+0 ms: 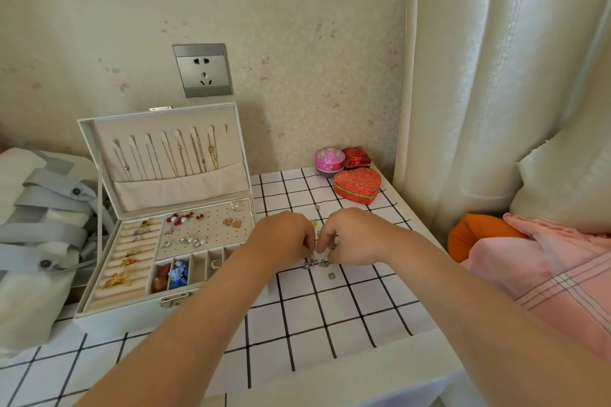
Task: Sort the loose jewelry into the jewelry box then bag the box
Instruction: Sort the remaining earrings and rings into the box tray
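A white jewelry box (pixel 115 317) stands open on the left of the checked tablecloth, with chains hung in its lid and rings, earrings and brooches in its tray. Just right of it, several small silver jewelry pieces (pixel 315 263) lie loose on the cloth. My left hand (pixel 281 238) and my right hand (pixel 353 238) meet knuckles-up over those pieces, fingertips curled down among them. Each hand seems to pinch a small silver piece, though the fingers hide most of it. A tiny square piece (pixel 331 276) lies just in front of the hands.
A red heart-shaped box (pixel 357 187), a pink round box (pixel 329 158) and a small red box (pixel 357 157) sit at the table's back right corner. A white bag with grey straps (pixel 39 225) lies left of the jewelry box. Curtain and pink bedding border the right.
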A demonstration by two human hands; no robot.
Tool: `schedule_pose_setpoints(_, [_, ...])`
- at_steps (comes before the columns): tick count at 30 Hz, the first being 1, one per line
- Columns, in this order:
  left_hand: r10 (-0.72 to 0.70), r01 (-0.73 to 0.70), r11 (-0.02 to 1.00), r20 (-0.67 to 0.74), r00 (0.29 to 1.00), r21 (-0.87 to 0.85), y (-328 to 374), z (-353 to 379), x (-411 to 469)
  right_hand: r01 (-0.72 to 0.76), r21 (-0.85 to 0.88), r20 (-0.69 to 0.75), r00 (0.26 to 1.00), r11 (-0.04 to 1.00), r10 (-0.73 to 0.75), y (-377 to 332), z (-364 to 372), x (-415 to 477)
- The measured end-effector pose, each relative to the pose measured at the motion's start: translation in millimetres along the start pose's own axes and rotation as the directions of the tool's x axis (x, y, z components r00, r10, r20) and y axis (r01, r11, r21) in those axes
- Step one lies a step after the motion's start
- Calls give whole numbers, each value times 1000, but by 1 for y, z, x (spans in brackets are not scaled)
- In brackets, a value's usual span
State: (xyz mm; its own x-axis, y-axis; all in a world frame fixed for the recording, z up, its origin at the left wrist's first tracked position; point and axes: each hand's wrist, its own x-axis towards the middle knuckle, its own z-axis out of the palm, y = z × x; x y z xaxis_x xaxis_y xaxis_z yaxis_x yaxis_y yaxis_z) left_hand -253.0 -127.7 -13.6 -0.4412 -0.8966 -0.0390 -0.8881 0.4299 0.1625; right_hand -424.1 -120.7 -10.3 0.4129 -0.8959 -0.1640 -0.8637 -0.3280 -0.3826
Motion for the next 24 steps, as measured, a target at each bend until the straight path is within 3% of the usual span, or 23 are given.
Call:
schedule_pose_setpoints(3, [-18,18,1000,-7,1000,14,1,-1,0,6,-7,55,998,1000,-5,-4,2,-1])
schedule_pose_setpoints(11, [-14,10,999,-155,988,-30,-7,-12,-7,-28,36,-1,1000,999,28,-6,3,-1])
schedule_pose_setpoints(19, [-32,-7,990,-277,960,-141,-27,-38,-28,19,329,-202,978,944,51,-32,-12,2])
schedule_pose_setpoints(24, [-97,39,982,-313,945,-186,-46,-50,-54,113,357,-283,959,927,-8,-64,-14,20])
